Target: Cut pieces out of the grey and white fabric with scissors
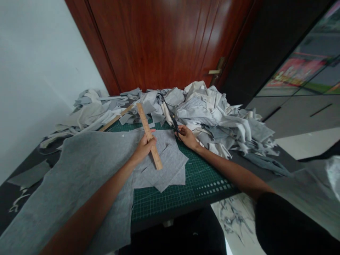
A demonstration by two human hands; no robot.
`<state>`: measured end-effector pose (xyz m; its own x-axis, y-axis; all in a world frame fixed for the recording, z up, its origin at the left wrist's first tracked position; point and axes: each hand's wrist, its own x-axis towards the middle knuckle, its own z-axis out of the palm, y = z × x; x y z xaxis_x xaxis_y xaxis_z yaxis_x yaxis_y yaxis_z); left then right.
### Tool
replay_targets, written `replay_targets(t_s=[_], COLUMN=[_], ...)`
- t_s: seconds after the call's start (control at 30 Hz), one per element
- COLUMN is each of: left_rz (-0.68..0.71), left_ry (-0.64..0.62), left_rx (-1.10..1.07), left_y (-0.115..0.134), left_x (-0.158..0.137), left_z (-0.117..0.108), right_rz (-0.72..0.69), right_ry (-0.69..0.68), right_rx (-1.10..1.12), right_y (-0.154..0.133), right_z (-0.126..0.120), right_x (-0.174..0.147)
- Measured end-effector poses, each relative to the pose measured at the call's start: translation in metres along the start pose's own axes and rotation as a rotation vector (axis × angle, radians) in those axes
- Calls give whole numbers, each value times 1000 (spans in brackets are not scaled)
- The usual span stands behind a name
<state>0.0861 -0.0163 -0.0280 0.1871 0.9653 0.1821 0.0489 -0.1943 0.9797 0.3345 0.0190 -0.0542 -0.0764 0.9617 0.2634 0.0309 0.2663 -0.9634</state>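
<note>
My left hand point(146, 144) is closed around a wooden ruler point(143, 118), which is tilted over the grey fabric. Under it, a large grey fabric piece point(98, 152) spreads across the left of the table and hangs over the front edge. Several smaller grey fabric pieces point(170, 170) overlap just right of that hand. My right hand point(186, 136) grips the black handles of a pair of scissors point(174, 122) at the fabric's far right corner. The scissors point away from me toward the scraps, and their blade tips are hard to make out.
A green cutting mat point(202, 177) covers the middle of the table. Heaps of fabric scraps point(204, 106) line the far and right sides. Another wooden strip point(117, 117) lies at the back left. Behind stands a brown door point(164, 46); more scraps point(236, 216) lie on the floor.
</note>
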Motion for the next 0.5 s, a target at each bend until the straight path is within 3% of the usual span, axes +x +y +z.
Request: replay_targets(t_s=[0.5], left_rz=[13], left_ry=[-26], left_rx=[56], left_y=[-1], left_x=[0], left_z=[-1], right_rz=[-23], right_ry=[-17], right_rx=[-29], right_y=[-1], right_z=[0], right_x=[0])
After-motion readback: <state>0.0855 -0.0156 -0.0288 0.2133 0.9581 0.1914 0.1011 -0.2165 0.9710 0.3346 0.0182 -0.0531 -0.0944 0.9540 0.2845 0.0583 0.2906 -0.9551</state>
